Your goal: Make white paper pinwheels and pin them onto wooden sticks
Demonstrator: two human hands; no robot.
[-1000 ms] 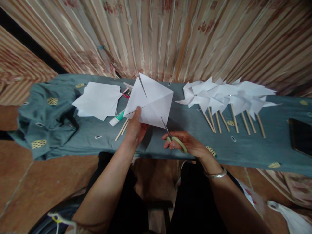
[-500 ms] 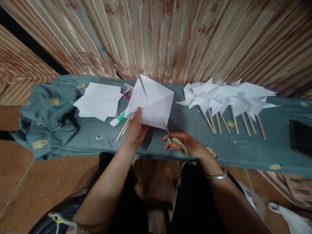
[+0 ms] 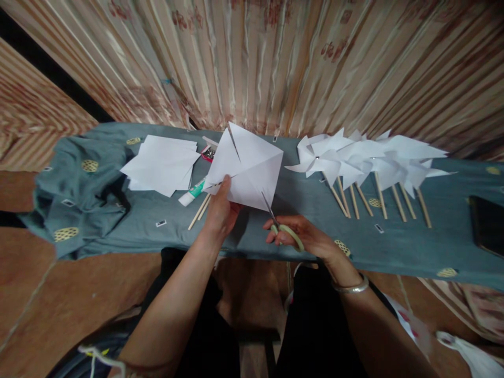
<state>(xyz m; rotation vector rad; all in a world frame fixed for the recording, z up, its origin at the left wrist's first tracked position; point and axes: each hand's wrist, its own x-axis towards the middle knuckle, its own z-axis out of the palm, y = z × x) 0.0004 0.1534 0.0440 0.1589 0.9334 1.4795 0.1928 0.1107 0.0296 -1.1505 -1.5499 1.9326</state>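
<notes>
Head view: sheet held above the desk, just off frame centre toward 11 o'clock. Left hand pinches its 8 o'clock side, thumb on top, fingers beneath. Right hand closed round the scissors, fingers at the handles; blades at the sheet's 5 o'clock corner. Blade gap too small to tell.

Progress: slits visible from the 11 and 8 o'clock corners toward the middle. At 5 o'clock, cut depth unclear. The 2 o'clock corner shows a crease, no slit seen. Judged about half cut. Sheet lies flat, its corners not folded in. Several pinwheels on sticks stand complete by appearance at 3 o'clock; a stack of loose paper at 9, tube and two bare sticks at 8.

Orientation: sheet near square, no clear long axis; diagonals 11–5 and 2–8. Scissors' long axis 11–5, tips toward 11.
</notes>
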